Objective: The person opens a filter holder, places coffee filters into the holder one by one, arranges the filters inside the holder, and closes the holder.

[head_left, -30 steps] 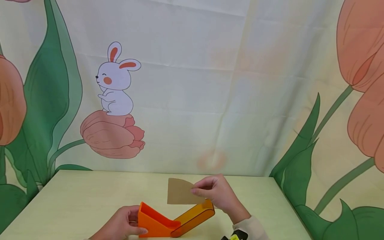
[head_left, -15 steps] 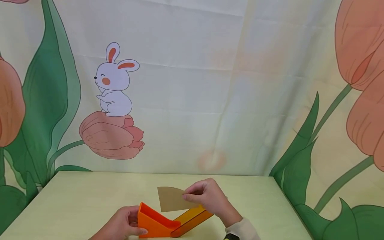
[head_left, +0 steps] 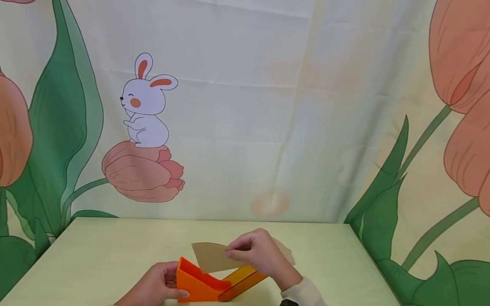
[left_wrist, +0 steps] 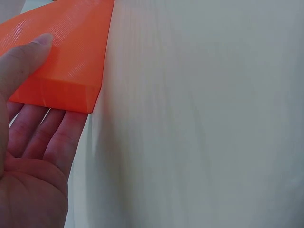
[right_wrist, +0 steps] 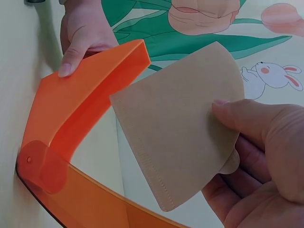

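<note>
A brown paper coffee filter [head_left: 210,257] is held up by its curved edge, pinched between the thumb and fingers of my right hand [head_left: 260,255]. In the right wrist view, the coffee filter [right_wrist: 185,123] shows a crimped seam and a small tab. Below it, an orange filter holder [head_left: 197,291] rests on the table, its hinged amber see-through lid [head_left: 245,281] swung out to the right. My left hand [head_left: 158,280] grips the holder's tall left end; the left wrist view shows the thumb on one face of the orange holder [left_wrist: 76,52] and fingers beneath its end.
Behind my right wrist, a pale tan paper piece [head_left: 285,251] is partly hidden on the table. The pale table [head_left: 115,250] extends to a fabric backdrop [head_left: 237,127] printed with a rabbit and tulips.
My right hand has moved left and slightly down with the coffee filter, which has tilted and is nearer the holder's opening. The left hand and holder have stayed in place.
</note>
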Available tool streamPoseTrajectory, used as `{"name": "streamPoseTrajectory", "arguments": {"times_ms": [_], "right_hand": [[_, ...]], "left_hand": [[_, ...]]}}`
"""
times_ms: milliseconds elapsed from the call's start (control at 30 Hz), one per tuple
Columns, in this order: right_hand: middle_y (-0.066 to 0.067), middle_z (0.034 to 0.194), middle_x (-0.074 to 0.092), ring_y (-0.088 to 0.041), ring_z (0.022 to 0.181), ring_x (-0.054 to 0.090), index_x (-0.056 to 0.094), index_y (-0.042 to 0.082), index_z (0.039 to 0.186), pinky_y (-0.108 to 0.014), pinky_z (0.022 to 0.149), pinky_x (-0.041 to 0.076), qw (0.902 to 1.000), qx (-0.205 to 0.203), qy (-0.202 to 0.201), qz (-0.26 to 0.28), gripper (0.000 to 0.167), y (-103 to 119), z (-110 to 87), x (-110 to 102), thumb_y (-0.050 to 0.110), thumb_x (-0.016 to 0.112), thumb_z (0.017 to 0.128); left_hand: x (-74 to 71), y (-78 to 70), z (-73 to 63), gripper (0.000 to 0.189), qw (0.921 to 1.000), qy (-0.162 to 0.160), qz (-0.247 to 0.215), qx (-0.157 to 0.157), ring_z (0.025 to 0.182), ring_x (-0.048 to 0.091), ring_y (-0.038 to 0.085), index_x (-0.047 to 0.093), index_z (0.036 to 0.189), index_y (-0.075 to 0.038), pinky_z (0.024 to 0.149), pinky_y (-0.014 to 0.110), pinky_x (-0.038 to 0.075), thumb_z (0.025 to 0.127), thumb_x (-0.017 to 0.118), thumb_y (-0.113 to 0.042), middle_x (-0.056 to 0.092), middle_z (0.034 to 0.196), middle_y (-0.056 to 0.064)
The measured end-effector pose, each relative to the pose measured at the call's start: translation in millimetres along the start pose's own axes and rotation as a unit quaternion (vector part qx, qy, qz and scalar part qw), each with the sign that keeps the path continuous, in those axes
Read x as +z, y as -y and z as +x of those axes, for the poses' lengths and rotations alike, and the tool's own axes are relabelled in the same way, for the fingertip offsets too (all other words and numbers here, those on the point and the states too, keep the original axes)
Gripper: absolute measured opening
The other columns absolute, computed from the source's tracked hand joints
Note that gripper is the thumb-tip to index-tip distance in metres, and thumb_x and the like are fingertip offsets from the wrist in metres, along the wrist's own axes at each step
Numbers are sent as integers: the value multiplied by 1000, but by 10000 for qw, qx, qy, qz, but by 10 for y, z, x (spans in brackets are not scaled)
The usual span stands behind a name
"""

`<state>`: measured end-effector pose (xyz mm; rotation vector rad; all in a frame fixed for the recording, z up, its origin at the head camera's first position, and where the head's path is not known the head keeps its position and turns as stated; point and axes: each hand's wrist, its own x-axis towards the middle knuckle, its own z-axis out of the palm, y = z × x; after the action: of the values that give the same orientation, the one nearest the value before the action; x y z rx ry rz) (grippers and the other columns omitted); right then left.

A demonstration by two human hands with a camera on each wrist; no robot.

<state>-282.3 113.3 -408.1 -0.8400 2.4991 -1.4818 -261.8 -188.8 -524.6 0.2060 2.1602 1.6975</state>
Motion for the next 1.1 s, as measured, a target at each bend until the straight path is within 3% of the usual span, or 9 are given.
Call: {"name": "streamPoseTrajectory", "arguments": {"times_ms": [400,900,1100], "right_hand": [[1,84,79,-4,68,66,84,13,89,-20,66,58,9997,3,-43,-257,6,48,28,125,19,83,87],[4,81,78,2,65,63,83,10,90,-16,64,56,9980,-15,220,-592,4,70,53,341,12,82,87],[5,78,77,2,65,63,82,10,90,-14,65,55,9956,154,394,-839,3,87,54,426,10,81,88]], "left_hand": [[-6,16,10,71,10000,0,66,47,103,71,22,62,135,-5,96,40,60,74,91,-29,73,124,8],[-51,-5,-4,65,9990,324,-66,287,106,71,24,59,140,-3,95,39,61,83,85,-20,73,126,10],[-61,5,3,64,9987,370,-89,329,106,71,24,59,138,-2,95,38,61,83,85,-20,73,125,10]]}}
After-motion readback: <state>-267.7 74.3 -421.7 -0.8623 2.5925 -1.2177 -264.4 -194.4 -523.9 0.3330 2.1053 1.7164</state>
